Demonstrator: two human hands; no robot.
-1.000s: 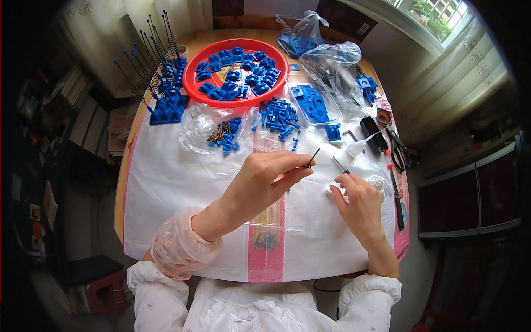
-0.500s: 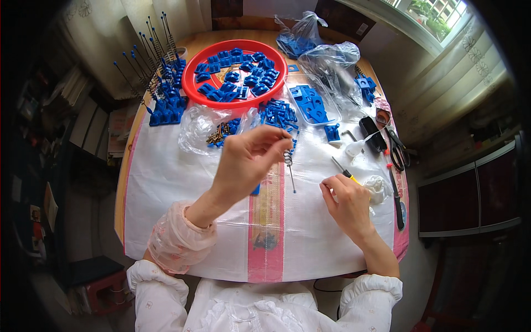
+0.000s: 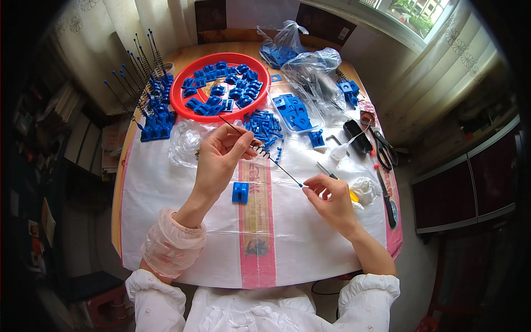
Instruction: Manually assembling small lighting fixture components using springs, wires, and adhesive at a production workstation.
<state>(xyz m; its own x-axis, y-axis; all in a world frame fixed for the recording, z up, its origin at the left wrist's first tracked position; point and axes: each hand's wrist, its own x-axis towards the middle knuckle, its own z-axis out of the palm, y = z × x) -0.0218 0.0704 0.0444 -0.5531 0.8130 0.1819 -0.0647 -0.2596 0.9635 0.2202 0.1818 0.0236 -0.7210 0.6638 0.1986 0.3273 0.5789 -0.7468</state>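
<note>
My left hand (image 3: 218,157) is closed in a pinch around a thin dark metal rod (image 3: 285,172) with a coil spring (image 3: 262,150) on it. The rod slants across the table, its upper end sticking out past my left fingers. At its lower right end sits a small blue tip, where the thumb and fingers of my right hand (image 3: 333,205) pinch together. Below my left hand, a blue plastic block (image 3: 240,192) lies alone on the white sheet (image 3: 310,243).
A red round tray (image 3: 176,100) holds several blue parts. Left of it, blue holders (image 3: 157,127) carry upright rods with springs. Small blue pieces (image 3: 263,126), a clear box (image 3: 319,126), plastic bags (image 3: 315,63), scissors (image 3: 387,150) and a yellow-handled screwdriver (image 3: 354,195) lie around.
My left hand has moved left and down, and the rod has swung from hanging down to slanting right. My right hand has come left to the blue tip. The blue block is now uncovered.
</note>
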